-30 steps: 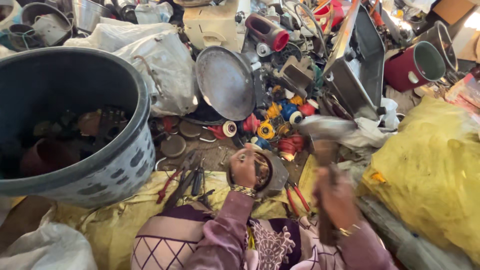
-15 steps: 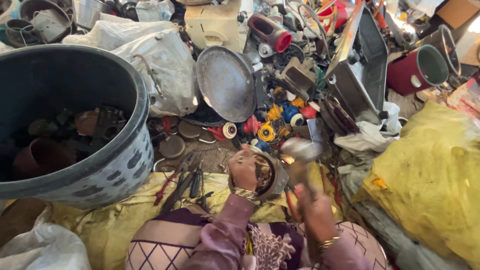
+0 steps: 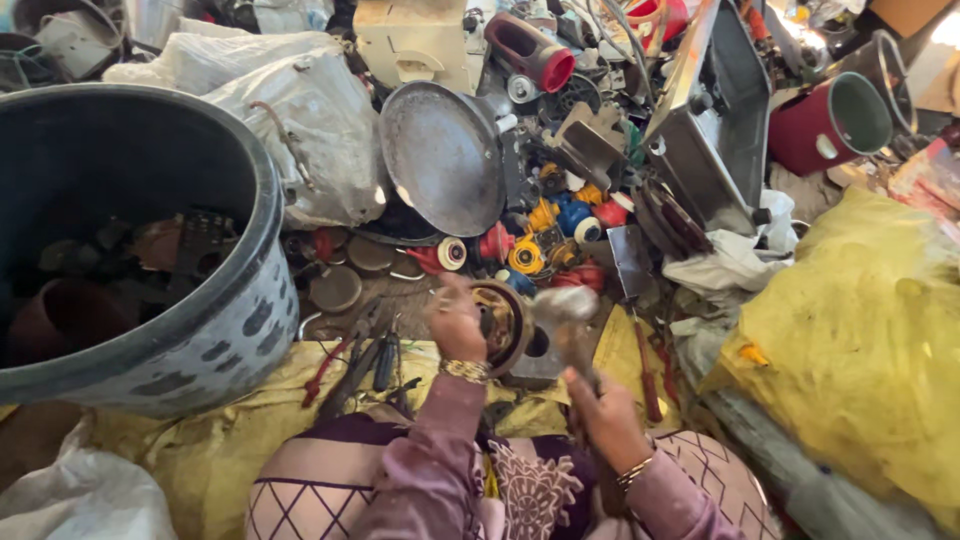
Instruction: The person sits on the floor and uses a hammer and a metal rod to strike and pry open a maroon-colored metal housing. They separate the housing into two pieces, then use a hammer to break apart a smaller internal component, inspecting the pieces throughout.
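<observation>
A round metal part (image 3: 505, 325) is gripped upright by the left hand (image 3: 458, 322) above the yellow sheet (image 3: 200, 450). The hammer (image 3: 565, 310), clasped in the right hand (image 3: 600, 410), has been brought down from its raised position onto the part.

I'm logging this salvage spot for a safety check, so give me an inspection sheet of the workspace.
Surface: yellow sheet over the ground, crowded.
Job's things: round metal part held on edge; hammer, blurred, against it.
Clutter: grey tub of scrap, round pan, coloured spools, pliers.
Hands: left hand steadies the part; right hand grips the hammer handle.
Cables: loose wires at the back.
Surroundings: yellow sack, red pot.
</observation>
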